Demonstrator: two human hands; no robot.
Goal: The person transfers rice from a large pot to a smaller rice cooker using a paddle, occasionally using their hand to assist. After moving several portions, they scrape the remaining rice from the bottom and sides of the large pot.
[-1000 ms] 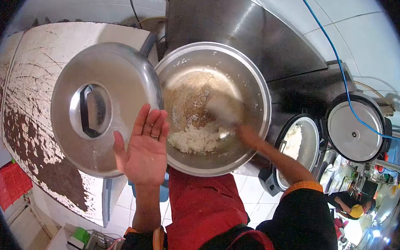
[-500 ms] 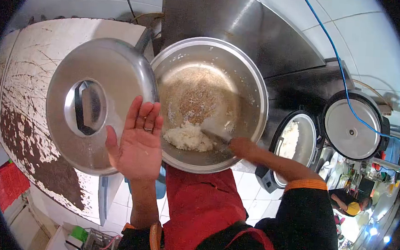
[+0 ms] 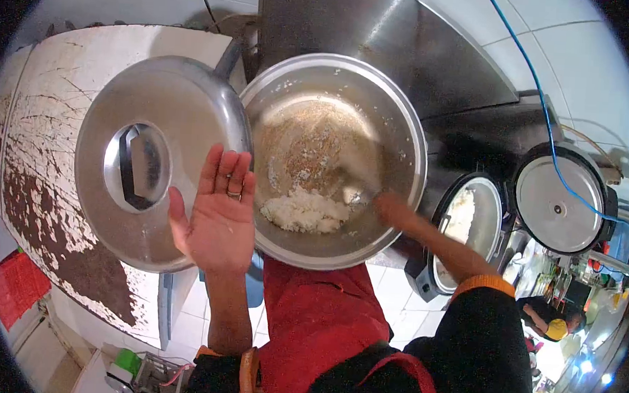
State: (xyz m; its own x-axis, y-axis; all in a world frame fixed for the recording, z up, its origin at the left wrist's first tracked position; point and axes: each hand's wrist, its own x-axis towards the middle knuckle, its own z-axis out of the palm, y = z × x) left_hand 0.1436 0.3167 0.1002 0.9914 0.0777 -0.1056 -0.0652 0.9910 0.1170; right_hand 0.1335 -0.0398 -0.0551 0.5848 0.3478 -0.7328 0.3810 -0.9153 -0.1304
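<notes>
A big metal pot (image 3: 417, 167) stands in front of me, a mound of white rice (image 3: 306, 212) on the near side of its floor. Browned residue and scattered grains cover the rest of the bottom. My right hand (image 3: 394, 210) reaches in over the right rim, closed round the handle of a spatula (image 3: 355, 179) that motion smears. The spatula's blade is above the pot floor, to the right of the rice. Between the pot and a large metal lid (image 3: 212, 104) with a black handle, my left hand (image 3: 219, 223) is held palm up, fingers stretched out, holding nothing.
The lid lies on a white, peeling surface (image 3: 60, 109) at left. To the right stands an open rice cooker (image 3: 496, 222) with rice inside, its lid (image 3: 556, 197) raised. A blue cable (image 3: 537, 95) hangs near it. Another person (image 3: 548, 319) is farther right.
My right hand and the spatula have moved up and right, away from the mound. The rice lies a little wider. My left hand remains nearly in place, palm up.
</notes>
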